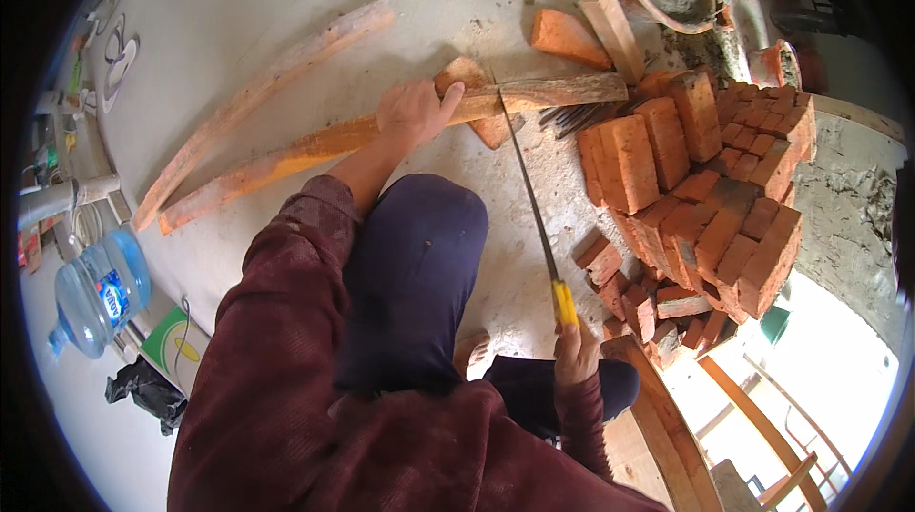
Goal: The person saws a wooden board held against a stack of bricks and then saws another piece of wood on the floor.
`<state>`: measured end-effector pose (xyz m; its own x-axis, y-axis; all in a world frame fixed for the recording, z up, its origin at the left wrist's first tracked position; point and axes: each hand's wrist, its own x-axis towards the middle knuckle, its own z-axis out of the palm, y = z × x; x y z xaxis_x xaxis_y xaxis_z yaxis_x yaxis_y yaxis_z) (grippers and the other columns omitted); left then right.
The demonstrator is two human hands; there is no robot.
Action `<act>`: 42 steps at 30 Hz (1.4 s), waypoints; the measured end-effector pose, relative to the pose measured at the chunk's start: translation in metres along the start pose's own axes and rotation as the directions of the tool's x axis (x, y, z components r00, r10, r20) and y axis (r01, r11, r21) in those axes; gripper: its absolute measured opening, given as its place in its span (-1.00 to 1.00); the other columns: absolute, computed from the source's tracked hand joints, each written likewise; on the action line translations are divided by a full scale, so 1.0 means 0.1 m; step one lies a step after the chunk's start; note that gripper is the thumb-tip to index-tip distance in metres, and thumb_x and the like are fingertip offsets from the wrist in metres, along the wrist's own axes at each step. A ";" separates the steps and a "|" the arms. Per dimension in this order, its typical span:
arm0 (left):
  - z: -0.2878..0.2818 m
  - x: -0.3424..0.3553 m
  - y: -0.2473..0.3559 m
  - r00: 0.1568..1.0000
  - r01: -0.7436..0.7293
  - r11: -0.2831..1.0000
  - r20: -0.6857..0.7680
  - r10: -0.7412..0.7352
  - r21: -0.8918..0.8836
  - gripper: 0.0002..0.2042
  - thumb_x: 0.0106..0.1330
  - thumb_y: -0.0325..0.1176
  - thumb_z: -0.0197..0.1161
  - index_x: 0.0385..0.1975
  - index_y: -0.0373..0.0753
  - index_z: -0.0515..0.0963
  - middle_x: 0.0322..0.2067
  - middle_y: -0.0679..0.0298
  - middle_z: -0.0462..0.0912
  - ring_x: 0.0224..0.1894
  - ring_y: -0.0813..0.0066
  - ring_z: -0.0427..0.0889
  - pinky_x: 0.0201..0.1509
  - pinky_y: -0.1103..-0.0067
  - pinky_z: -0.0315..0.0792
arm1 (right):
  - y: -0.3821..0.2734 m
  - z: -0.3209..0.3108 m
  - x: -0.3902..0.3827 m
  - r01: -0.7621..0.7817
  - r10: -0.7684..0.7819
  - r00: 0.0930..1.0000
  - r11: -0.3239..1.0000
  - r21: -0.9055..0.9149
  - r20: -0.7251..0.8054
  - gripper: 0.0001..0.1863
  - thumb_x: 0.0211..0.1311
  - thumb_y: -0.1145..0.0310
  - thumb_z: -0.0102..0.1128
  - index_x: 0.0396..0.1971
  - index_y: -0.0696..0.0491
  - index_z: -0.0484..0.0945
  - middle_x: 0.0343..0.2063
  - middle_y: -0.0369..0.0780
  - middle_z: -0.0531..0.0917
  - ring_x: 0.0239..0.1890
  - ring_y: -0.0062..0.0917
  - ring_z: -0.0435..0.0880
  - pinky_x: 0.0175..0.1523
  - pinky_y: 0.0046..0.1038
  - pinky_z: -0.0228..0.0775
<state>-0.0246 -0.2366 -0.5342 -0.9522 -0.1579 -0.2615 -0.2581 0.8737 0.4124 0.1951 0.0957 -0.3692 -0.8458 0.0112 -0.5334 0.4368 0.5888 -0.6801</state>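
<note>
A long wooden plank slants across the floor from lower left to upper right. My left hand grips it from above, thumb stretched along the wood. Beneath the plank, just right of this hand, lies a brick. My right hand is closed round the yellow handle of a handsaw. The saw's narrow blade runs away from me, and its far part crosses the plank to the right of my left hand. How deep the blade sits in the wood is too small to tell.
Another plank lies beyond on the left. Stacked red bricks stand at the right. A loose brick and a wood block lie near a tub of mortar. A large blue water bottle lies far left.
</note>
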 end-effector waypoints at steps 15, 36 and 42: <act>-0.06 -0.04 0.00 0.989 0.115 0.992 0.084 -0.119 0.045 -0.36 0.33 0.20 -0.13 -0.34 -0.32 0.67 -0.28 -0.05 0.68 -0.17 0.02 0.66 -0.06 0.26 0.49 | 0.04 0.02 0.02 -0.158 0.154 0.985 0.986 0.052 0.082 -0.54 0.43 0.11 -0.17 -0.19 0.22 0.55 -0.55 -0.25 0.49 -0.51 -0.62 0.41 -0.38 -0.50 0.25; -0.18 0.14 0.26 0.972 0.032 0.999 0.231 -0.034 0.013 -0.37 0.37 0.16 -0.17 -0.40 -0.32 0.67 -0.31 -0.08 0.67 -0.17 0.01 0.65 -0.03 0.25 0.46 | 0.17 0.64 1.70 0.144 -0.136 0.988 0.983 0.113 -0.073 -0.56 0.43 0.15 -0.08 -0.12 0.26 0.55 -0.52 -0.19 0.51 -0.42 -0.53 0.48 -0.29 -0.50 0.31; -0.12 0.18 0.13 0.988 0.068 0.998 0.140 -0.067 -0.005 -0.36 0.36 0.18 -0.16 -0.40 -0.32 0.67 -0.33 -0.08 0.67 -0.19 0.03 0.65 -0.04 0.24 0.47 | 0.07 0.57 1.28 0.605 -0.653 0.756 0.723 -0.333 -0.047 -0.62 0.46 0.22 -0.11 -0.05 0.24 0.49 -0.41 -0.15 0.49 -0.43 -0.49 0.41 -0.31 -0.50 0.24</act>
<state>-0.0467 -0.2334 -0.5229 -0.9008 -0.1499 -0.4076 -0.3230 0.8587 0.3979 0.1075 0.0554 -0.4714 -0.9388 -0.3384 0.0648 -0.2977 0.7019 -0.6470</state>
